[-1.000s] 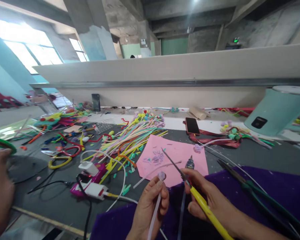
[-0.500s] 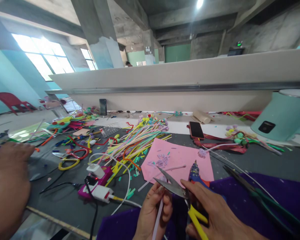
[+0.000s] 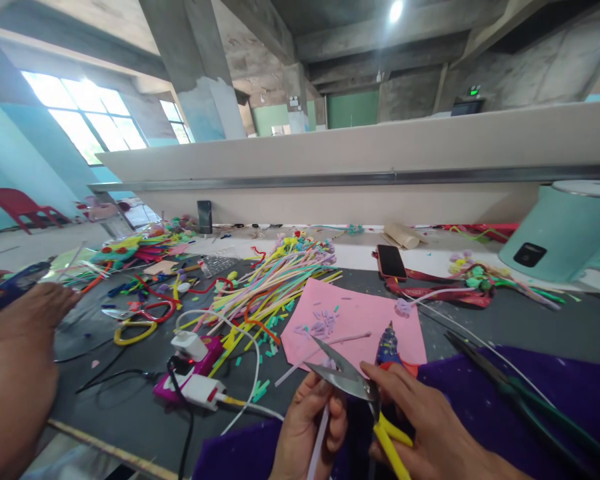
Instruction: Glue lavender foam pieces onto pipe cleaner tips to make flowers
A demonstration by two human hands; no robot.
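Note:
My left hand [image 3: 303,423] is closed around a pale purple pipe cleaner [image 3: 321,440], its stem running down out of view. A small fuzzy purple tip shows just above the fingers, partly hidden by blades. In my right hand [image 3: 430,427] are yellow-handled scissors [image 3: 347,383], blades parted and pointing left over that tip. Whether the blades touch it I cannot tell. Beyond my hands lies a pink sheet [image 3: 400,303] bearing short purple snippets [image 3: 323,323] and a loose purple stem [image 3: 347,338]. A blue glue gun [image 3: 389,347] rests on the sheet's right side.
At far left, another person's hand [image 3: 30,310] grips a blue glue gun [image 3: 23,285]. Colourful pipe cleaners [image 3: 270,280], red-and-yellow scissors [image 3: 147,317] and a power strip [image 3: 207,360] with white chargers lie left. Large green-handled shears [image 3: 510,383], a phone [image 3: 391,261] and a teal container [image 3: 550,230] are right.
The other person's hand at the left has shifted right and the glue gun shows more fully. My hands, the scissors and the pipe cleaner hold nearly the same pose.

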